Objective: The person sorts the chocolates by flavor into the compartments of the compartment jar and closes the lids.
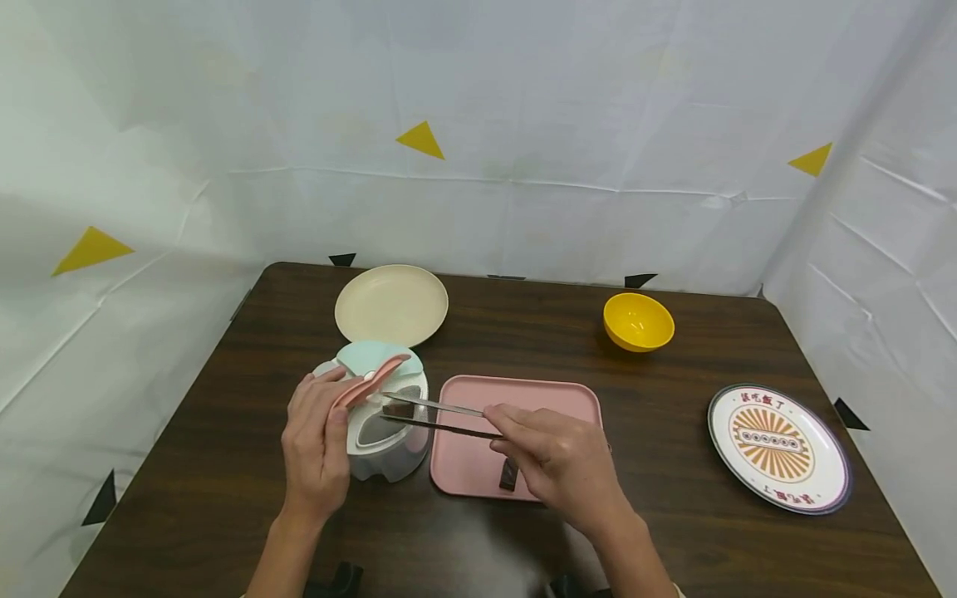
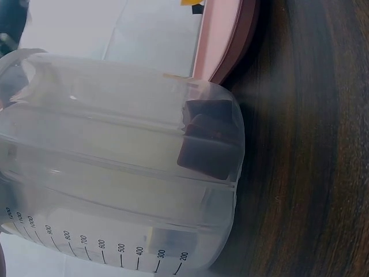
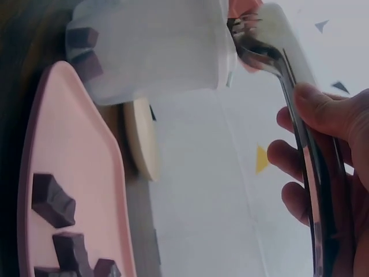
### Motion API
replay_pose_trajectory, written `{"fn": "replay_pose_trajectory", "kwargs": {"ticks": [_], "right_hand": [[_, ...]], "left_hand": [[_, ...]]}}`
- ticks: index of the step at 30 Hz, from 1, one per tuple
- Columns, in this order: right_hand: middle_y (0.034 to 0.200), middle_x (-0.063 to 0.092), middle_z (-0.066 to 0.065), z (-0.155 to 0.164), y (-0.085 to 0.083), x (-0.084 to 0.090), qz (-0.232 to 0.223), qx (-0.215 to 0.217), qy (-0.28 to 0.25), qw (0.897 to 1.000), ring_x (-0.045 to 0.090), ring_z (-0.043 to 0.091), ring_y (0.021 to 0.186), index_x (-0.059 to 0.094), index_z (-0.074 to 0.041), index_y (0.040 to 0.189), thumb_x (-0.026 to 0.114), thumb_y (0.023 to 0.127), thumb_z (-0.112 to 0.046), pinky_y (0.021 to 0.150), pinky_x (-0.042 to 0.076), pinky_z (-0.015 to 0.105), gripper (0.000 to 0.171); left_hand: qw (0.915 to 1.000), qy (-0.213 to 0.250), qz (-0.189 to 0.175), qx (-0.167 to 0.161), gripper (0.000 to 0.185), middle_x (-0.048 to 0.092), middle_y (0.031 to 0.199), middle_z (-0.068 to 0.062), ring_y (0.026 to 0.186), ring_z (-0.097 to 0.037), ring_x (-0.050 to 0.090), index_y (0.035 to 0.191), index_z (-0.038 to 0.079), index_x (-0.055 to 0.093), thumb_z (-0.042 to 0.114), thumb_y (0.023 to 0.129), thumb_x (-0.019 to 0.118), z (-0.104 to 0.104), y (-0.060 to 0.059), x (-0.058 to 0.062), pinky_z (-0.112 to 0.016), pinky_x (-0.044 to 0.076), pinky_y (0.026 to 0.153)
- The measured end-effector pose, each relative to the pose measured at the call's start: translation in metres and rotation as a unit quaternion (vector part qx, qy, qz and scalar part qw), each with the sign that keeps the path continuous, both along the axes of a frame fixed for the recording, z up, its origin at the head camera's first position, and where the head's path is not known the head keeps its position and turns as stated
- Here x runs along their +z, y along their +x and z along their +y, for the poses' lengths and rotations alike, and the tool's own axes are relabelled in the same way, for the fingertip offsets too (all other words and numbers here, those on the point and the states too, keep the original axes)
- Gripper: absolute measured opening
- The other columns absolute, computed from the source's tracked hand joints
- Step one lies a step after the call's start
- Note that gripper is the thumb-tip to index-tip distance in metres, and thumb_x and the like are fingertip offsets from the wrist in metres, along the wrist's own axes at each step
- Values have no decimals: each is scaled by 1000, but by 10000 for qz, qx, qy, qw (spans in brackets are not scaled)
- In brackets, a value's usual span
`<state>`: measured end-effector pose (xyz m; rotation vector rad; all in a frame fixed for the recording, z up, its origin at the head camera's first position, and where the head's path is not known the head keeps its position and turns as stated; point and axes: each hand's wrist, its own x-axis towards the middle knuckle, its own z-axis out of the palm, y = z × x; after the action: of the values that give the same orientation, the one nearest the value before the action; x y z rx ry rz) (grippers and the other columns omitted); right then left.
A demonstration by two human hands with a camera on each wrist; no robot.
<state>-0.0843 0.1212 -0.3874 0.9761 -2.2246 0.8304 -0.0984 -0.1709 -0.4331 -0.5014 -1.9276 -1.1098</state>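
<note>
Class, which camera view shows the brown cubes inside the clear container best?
The left wrist view: the brown cubes sit close up behind the clear container wall. The right wrist view shows two at the frame's corner; the head view shows only a dark glimpse.

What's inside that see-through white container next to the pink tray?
Through the container wall, dark brown cubes show stacked at one side, and the tongs reach into its open top. The cloudy plastic and raised lid hide the rest, so no count is possible.
</note>
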Motion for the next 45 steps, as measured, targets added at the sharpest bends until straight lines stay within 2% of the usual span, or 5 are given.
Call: {"fn": "replay_pose_trajectory", "kwargs": {"ticks": [6, 18, 33, 39, 45], "right_hand": [[109, 73, -1, -5, 1, 3, 89, 140, 156, 9997, 71, 12, 86, 74, -12, 117, 77, 84, -17, 73, 55, 29, 34], [103, 74, 1, 9, -1, 1, 197, -656, 103, 9976, 72, 15, 77, 74, -13, 117, 78, 82, -18, 56, 53, 29, 36], [111, 72, -1, 24, 8, -6, -311, -820, 66, 9961, 70, 14, 89, 65, -14, 131, 75, 87, -29, 63, 54, 35, 48], [116, 70, -1, 52, 13, -16, -744, -1671, -167, 9830, 68, 13, 86, 62, -15, 135, 83, 77, -21, 63, 53, 35, 62], [111, 70, 4, 80, 19, -37, -1190, -2774, -368, 9527, 69, 19, 74, 59, -11, 137, 87, 72, -16, 58, 52, 37, 71]], "left_hand": [[10000, 15, 17, 14, 29, 68, 103, -18, 112, -42, 57, 106, -3, 69, 13, 97, 46, 0, 1, 1, -53, 24, 111], [10000, 23, 81, 22, 29, 68, 102, -18, 111, -42, 57, 105, -3, 69, 13, 97, 47, 1, 1, 3, -52, 25, 110], [10000, 16, 33, 2, 29, 68, 102, -17, 111, -42, 57, 105, -3, 69, 12, 97, 46, 2, 1, 3, -52, 24, 111], [9999, 58, 88, 4, 29, 67, 101, -18, 110, -43, 57, 104, -4, 69, 11, 96, 46, 4, 2, 5, -52, 25, 110], [9999, 63, 106, 16, 29, 67, 100, -19, 109, -43, 57, 103, -5, 69, 12, 96, 46, 5, 3, 7, -52, 25, 110]]}}
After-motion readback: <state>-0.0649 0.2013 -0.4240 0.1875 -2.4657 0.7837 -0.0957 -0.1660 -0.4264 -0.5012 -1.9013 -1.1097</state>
